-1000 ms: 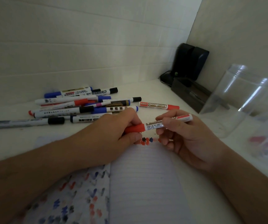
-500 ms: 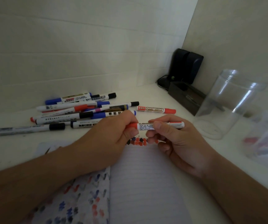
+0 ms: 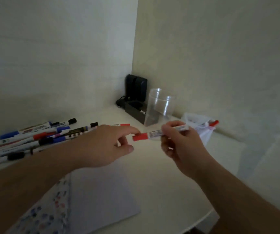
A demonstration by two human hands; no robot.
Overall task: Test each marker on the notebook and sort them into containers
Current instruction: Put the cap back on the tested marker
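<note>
My right hand (image 3: pixel 180 143) grips a red-capped white marker (image 3: pixel 154 134) by its barrel, held level above the table. My left hand (image 3: pixel 108 144) is just left of the red cap, fingers spread, fingertips near or touching the cap but not gripping it. The open notebook (image 3: pixel 100 198) lies below the hands, its left page covered in red and blue test marks. A pile of several markers (image 3: pixel 39 135) lies at the left. A clear plastic cup (image 3: pixel 159 107) stands behind the hands. A second clear container (image 3: pixel 201 129) with a red marker in it stands at the right.
A black box and a black device (image 3: pixel 135 97) with a cable sit in the far corner against the walls. Another red marker (image 3: pixel 120 125) lies on the table behind my left hand. The table's rounded front edge shows at lower right.
The view swung up and right. Both hands rose off the notebook and moved right with the marker. My left hand let go of the red cap and opened.
</note>
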